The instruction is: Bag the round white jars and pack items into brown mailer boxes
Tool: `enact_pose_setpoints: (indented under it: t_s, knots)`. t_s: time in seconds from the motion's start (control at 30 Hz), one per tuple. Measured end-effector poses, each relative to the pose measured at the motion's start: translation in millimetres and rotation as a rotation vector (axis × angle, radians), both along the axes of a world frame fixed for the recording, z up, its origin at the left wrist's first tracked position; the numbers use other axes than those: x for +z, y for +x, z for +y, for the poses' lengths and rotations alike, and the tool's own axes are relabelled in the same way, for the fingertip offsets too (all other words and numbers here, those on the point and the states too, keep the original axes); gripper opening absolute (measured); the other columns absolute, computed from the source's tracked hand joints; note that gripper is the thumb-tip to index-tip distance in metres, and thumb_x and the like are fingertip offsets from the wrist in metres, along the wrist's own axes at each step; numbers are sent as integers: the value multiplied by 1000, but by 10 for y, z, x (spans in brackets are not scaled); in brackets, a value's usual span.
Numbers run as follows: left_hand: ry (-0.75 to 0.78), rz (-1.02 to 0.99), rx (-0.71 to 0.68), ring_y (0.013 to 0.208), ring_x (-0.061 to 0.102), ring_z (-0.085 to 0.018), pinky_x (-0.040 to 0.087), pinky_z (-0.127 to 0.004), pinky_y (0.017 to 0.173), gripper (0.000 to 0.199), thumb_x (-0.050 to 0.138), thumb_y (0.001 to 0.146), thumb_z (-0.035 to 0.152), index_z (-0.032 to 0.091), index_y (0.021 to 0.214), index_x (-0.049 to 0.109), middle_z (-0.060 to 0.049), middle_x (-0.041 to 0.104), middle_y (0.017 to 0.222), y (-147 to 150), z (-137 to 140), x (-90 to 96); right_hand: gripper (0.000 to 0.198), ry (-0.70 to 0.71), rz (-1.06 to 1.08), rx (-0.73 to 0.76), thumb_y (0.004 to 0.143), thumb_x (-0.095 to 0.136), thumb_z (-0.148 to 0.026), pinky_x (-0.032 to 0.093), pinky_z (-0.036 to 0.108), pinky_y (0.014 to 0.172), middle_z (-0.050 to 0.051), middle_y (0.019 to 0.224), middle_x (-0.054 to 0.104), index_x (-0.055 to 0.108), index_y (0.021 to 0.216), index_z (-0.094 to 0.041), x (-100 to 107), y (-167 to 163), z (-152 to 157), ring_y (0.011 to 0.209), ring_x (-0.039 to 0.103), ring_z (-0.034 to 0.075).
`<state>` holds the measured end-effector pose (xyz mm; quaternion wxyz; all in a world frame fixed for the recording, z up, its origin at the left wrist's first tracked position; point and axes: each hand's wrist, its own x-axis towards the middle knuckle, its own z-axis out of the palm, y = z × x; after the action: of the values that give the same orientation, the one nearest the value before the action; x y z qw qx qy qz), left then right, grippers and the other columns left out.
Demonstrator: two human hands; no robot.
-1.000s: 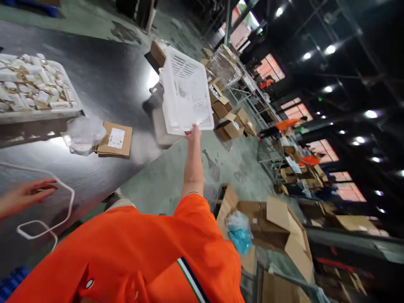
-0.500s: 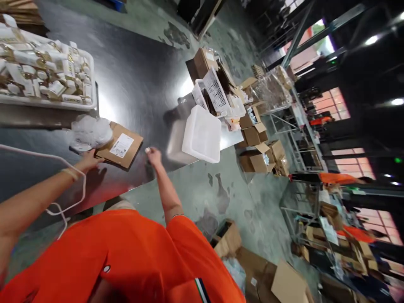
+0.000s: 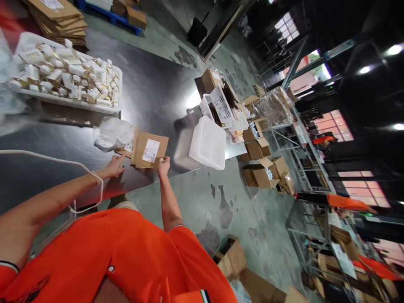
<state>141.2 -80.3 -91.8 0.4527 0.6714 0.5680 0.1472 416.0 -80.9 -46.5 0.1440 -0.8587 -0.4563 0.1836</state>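
A flat brown cardboard mailer with a white label lies near the table's front edge. My right hand pinches its lower right corner; something small and pale shows at the thumb. Partly under its left side is another labelled mailer. My left hand is beside that lower mailer's front edge, fingers apart and holding nothing; whether a fingertip touches the cardboard I cannot tell. Behind it sits a bundle of clear plastic bags, overlapping the lower mailer.
A white tray of small white-labelled bottles stands at the back left, near stacked cardboard. A white cable loops over my left forearm. To the right are a translucent white bin, a perforated basket and open cartons.
My right hand has taken hold of the upper mailer, which now sits right of the one beneath it. My left hand has let go of the mailer's edge. The view has shifted left.
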Motion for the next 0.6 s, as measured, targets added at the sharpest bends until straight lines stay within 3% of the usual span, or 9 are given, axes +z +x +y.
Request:
enact_pose_setpoints:
  t_s: [0.1,0.17,0.2,0.27,0.33,0.4,0.53,0.6]
  knots:
    - [300,0,30,165,47,-40,36,-57,141,65,68,109,43,16,168,61,-25,57,164,-590,-227,318,43,91,-47,306,109,46,-8,58,28,82,11,108,82,76,138,-18,299,-393,-167,94,78,23]
    - [502,65,2,175,35,-39,19,-63,148,57,67,112,54,28,162,68,-18,57,170,-1121,-371,525,40,129,-44,582,106,60,-8,58,29,90,11,112,83,81,136,-25,408,-846,-308,106,79,24]
    - [517,115,-17,175,35,-39,15,-66,147,53,66,112,56,30,158,72,-16,61,169,-1405,-436,608,39,137,-38,723,103,68,-8,58,29,93,10,113,84,83,133,-28,427,-1120,-377,110,79,24]
    - [347,201,-33,168,47,-41,20,-68,144,50,61,110,56,29,148,79,-16,71,160,-1958,-557,712,40,125,-72,999,103,74,-11,58,30,95,10,116,84,84,136,-32,405,-1715,-489,113,78,24]
    - [115,232,-15,147,66,-41,39,-60,135,52,59,105,56,25,138,85,-16,81,143,-2427,-687,731,43,86,-177,1268,113,66,-15,58,32,98,11,125,84,79,150,-32,334,-2283,-543,116,78,23]
    - [-10,241,25,125,77,-38,54,-48,119,55,56,101,56,21,130,88,-14,86,128,-2756,-833,685,44,42,-275,1458,120,56,-18,59,33,102,11,133,83,74,159,-30,257,-2739,-538,121,78,23]
    - [-140,266,156,109,79,-32,58,-35,95,59,50,104,55,16,124,90,-13,88,114,-3014,-995,543,43,-7,-312,1504,125,56,-33,62,34,104,14,141,82,72,163,-21,199,-3217,-410,120,81,24]
    - [-197,265,209,99,77,-30,55,-33,85,62,49,108,57,13,121,90,-13,87,105,-3053,-934,494,47,-5,-319,1476,126,54,-37,60,38,114,19,153,77,68,167,-18,213,-3280,-332,132,78,26]
